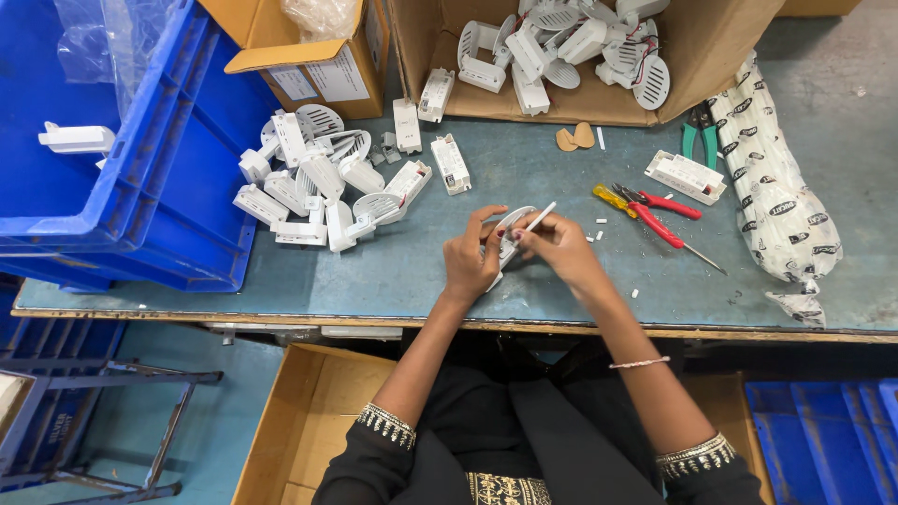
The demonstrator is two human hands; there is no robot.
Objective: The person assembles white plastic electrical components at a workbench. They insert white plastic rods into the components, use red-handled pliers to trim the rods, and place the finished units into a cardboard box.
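From the head camera, the left hand [470, 265] curls closed around a small round white slotted plastic housing [505, 234], held just above the grey-blue worktable [393, 271] in front of the person. The right hand [561, 248] pinches a thin white stick-like piece [541, 218] between thumb and fingertips. Its long axis slants up and to the right, with its lower end at the housing's face. The housing lies to the left of the right fingers and touches them, so both hands meet on it. A loose pile of white plastic housings [318, 187] lies well to the left. Red-handled pliers [659, 210] lie to the right, apart from the hands.
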